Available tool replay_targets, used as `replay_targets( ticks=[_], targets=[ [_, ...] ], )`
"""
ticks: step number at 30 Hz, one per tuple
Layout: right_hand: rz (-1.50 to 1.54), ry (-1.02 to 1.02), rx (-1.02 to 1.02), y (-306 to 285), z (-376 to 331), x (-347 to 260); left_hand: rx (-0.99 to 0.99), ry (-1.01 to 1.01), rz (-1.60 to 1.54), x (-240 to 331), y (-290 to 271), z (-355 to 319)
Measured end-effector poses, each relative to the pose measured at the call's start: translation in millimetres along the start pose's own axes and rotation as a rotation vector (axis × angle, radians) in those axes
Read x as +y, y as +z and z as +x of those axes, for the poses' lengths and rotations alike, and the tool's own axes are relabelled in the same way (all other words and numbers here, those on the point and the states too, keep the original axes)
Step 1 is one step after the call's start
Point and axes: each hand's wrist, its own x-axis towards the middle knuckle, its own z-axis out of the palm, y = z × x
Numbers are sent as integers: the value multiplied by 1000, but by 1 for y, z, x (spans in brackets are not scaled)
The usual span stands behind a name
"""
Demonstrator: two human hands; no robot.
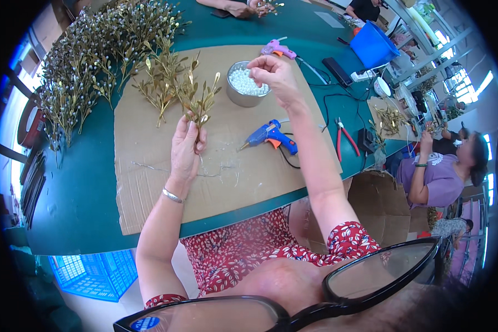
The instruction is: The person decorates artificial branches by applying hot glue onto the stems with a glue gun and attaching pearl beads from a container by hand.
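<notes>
My left hand (187, 145) grips the stem of a gold artificial leaf sprig (198, 105) and holds it upright over the cardboard sheet (149, 193). More gold sprigs (159, 88) lie just beyond it. Above the right rim of a metal bowl (247, 100), my right hand (278, 78) is closed in a pinch; whether something small sits between its fingertips cannot be made out. White beads (239, 81) fill the bowl. A blue glue gun (268, 134) with an orange trigger lies on the cardboard, nearer to me than the bowl.
Beaded sprigs (94, 61) are heaped at the far left. A purple glue gun (278, 48), red-handled cutters (346, 139) and black cables lie beyond and to the right. A blue bucket (373, 45) stands far right. Other people work across the table and to the right.
</notes>
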Motion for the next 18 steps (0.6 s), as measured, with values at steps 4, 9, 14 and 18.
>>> replay_targets(
  ticks=[4, 9, 14, 18],
  targets=[
    [656, 196, -86, 44, -48, -11, -27, 13, 8, 4, -3, 1],
    [1009, 309, -232, 61, -58, 24, 27, 9, -7, 3, 6, 4],
    [1005, 333, -254, 62, -60, 32, 32, 3, -6, 3, 4, 3],
    [1038, 363, -261, 62, -63, 34, 27, -5, 5, 3, 2, 0]
  ],
)
